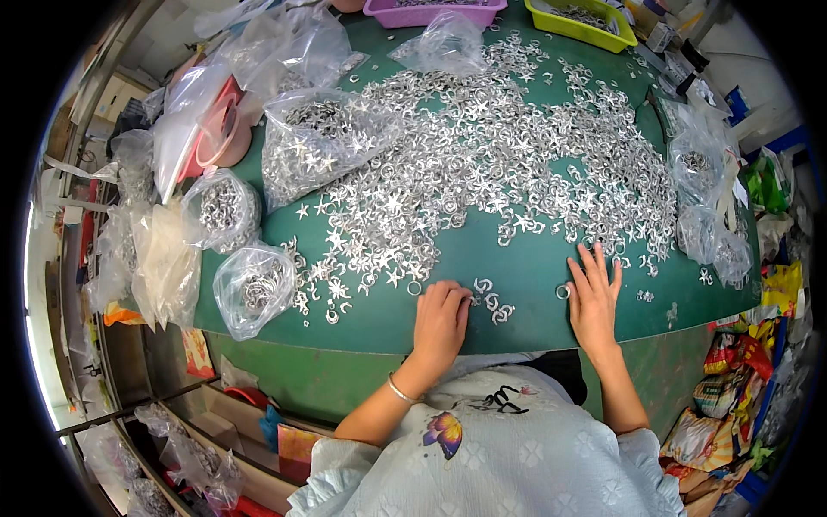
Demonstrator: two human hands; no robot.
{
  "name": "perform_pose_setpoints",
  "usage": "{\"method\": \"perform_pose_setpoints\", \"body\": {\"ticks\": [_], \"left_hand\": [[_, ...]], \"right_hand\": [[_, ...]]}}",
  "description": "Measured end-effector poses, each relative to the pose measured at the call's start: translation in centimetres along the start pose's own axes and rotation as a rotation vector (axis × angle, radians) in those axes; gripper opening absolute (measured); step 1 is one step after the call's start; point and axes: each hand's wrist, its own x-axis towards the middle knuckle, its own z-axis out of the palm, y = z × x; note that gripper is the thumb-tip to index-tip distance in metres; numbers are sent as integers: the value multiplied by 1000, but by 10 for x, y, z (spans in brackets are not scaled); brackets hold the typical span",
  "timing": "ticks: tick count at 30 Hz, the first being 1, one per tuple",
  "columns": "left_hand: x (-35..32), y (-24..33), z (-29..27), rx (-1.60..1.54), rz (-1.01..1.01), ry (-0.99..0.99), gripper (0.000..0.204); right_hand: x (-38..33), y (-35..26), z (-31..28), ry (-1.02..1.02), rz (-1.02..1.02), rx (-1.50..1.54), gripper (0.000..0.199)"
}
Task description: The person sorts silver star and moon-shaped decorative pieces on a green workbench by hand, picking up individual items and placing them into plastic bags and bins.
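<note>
A large heap of small silver metal pieces (482, 138), among them stars, crescents and rings, spreads over the green table. At its near edge my left hand (441, 317) rests with fingers curled together; whatever they may hold is hidden. Beside its fingertips lies a short row of crescent pieces (493, 303), and a silver ring (414, 288) sits just left of the hand. My right hand (594, 302) lies on the tabletop with fingers stretched out and apart. A second ring (562, 291) is next to its thumb. The right fingertips reach close to the heap.
Clear plastic bags of metal pieces (323, 142) stand along the left, with a pink container (226, 133) behind. A purple tray (435, 12) and a yellow-green tray (581, 28) are at the far edge. More bags (696, 164) lie at the right. Open drawers (233, 422) sit below left.
</note>
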Motion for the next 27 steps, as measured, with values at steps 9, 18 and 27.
{"method": "perform_pose_setpoints", "body": {"ticks": [9,18,27], "left_hand": [[-15,15,0,-95,26,-21,19],[1,10,1,-16,9,-2,22],[1,-10,-9,62,2,95,19]], "right_hand": [[3,-23,3,128,28,112,34],[-13,-38,-5,-178,0,62,58],[-19,-5,-16,13,40,-8,39]]}}
